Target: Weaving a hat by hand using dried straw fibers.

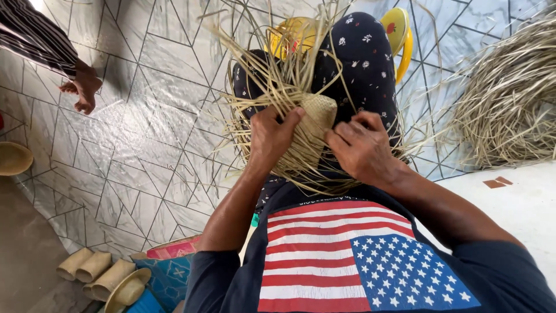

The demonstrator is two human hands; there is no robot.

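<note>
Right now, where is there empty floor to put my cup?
Bare patterned floor lies between another person's foot and the left hand. It's crowded around the woven piece, the right hand, and the straw heap.

bright daylight | soft shadows | sharp focus | wide-angle bending at edges

Counted: two hands, left (271, 136) and right (360, 146), on one woven piece (315, 124); one loose straw heap (509, 98) far right; one yellow stool (399, 37); one other person's foot (84, 87) far left.
</note>
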